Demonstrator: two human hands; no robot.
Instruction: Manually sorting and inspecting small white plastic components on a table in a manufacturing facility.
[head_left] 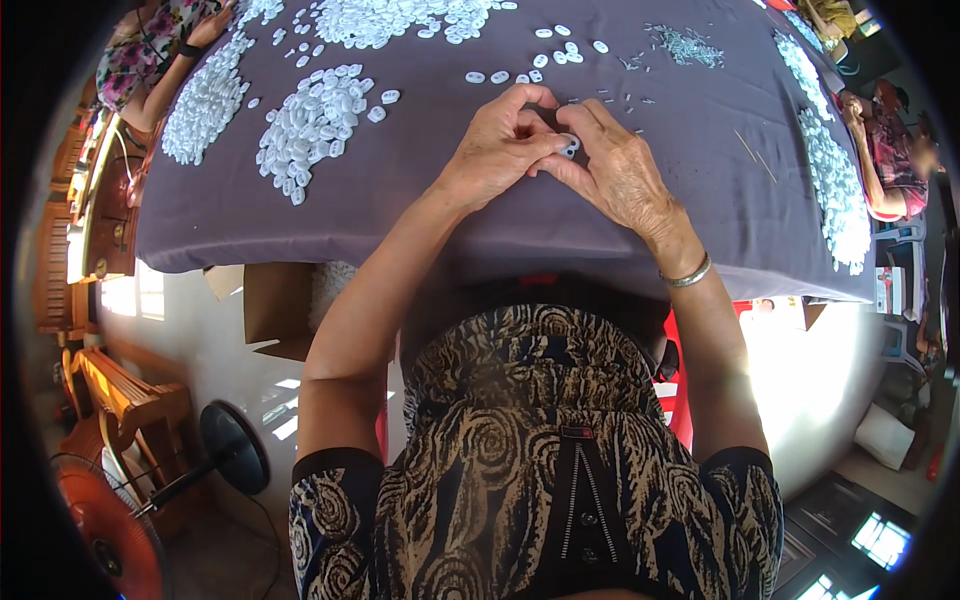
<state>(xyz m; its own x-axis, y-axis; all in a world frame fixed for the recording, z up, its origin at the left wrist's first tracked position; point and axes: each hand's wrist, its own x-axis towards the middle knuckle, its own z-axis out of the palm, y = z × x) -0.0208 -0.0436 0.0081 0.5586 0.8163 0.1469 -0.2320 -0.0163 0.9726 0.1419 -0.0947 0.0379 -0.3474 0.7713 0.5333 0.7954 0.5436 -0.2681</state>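
Over the near part of the cloth-covered table, my two hands meet at the fingertips. Between them is a small white oval plastic piece (571, 147) with dark holes, partly hidden by my fingers. My left hand (495, 148) pinches it from the left with thumb and fingers. From the right, my right hand (622, 170), with a silvery bangle on its wrist, closes on the same piece. A few loose white oval pieces (500, 77) lie just beyond my hands. Off to the left is a heap of similar pieces (312, 125).
The dark cloth (400, 215) drapes over the table's near edge. More white heaps (400, 18) lie farther back, beside small metallic pins (688, 46). Two thin sticks (757, 155) rest at right. Other people sit left and right. A cardboard box (275, 315) and a fan (110, 525) stand below.
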